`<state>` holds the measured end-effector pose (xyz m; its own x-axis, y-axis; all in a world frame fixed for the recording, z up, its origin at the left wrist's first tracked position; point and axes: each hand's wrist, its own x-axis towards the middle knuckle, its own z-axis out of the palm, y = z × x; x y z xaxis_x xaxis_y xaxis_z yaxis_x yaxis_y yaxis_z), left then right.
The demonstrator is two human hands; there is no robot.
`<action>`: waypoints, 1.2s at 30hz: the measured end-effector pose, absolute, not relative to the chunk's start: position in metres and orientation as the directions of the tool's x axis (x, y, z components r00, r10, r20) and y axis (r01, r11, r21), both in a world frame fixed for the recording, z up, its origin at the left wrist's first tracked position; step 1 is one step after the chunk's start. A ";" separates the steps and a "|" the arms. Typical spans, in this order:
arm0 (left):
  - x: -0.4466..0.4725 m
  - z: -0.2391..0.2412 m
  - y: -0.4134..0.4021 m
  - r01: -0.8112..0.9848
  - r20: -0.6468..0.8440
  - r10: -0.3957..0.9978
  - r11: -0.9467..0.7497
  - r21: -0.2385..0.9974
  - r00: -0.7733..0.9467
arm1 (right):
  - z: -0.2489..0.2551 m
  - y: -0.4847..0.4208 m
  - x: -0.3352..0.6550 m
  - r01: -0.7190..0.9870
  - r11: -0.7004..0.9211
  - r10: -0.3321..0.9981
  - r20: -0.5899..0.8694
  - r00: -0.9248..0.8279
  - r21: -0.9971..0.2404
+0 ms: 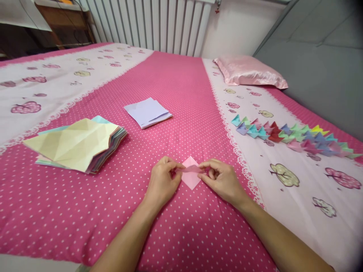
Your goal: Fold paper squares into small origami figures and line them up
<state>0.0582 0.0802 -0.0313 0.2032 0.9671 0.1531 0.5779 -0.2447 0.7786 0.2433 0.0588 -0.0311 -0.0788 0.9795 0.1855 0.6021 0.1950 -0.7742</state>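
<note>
Between my two hands is a small folded piece of pink paper, diamond-shaped, with a crease or opening running across its middle. My left hand pinches its left corner between thumb and fingers. At the opposite corner, my right hand grips the paper in the same way, its other fingers curled in. Both hands are low over the pink dotted bedspread. Fingertips cover the paper's left and right corners.
To the left lies a thick stack of creased coloured paper, pale yellow on top. Beyond my hands is a smaller pile of lilac sheets. Rows of small folded paper boats stand at the right. A pink pillow rests near the grey headboard.
</note>
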 end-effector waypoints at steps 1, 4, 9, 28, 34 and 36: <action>0.058 -0.030 0.080 0.581 0.154 0.965 -0.250 0.774 0.211 | -0.031 0.058 0.243 0.606 0.227 0.973 0.206 -0.105 -0.762; 0.059 -0.028 0.079 0.588 0.136 0.967 -0.239 0.773 0.214 | -0.030 0.058 0.243 0.599 0.296 0.955 0.232 -0.183 -0.744; 0.060 -0.027 0.078 0.619 0.118 0.969 -0.229 0.752 0.216 | -0.030 0.056 0.245 0.622 0.340 0.938 0.210 -0.275 -0.705; 0.058 -0.029 0.074 0.681 0.108 0.955 -0.272 0.679 0.275 | -0.029 0.054 0.245 0.707 0.389 0.911 0.132 -0.390 -0.590; 0.058 -0.029 0.075 0.684 0.059 0.958 -0.242 0.688 0.280 | -0.028 0.055 0.246 0.749 0.347 0.932 0.115 -0.345 -0.565; 0.058 -0.028 0.075 0.686 0.054 0.958 -0.241 0.687 0.282 | -0.029 0.056 0.247 0.753 0.327 0.940 0.114 -0.322 -0.571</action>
<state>0.0579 0.0752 -0.0279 0.2816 0.9580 0.0544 0.6860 -0.2406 0.6867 0.2474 0.0556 -0.0288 -0.3220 0.9399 0.1140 0.7532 0.3272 -0.5706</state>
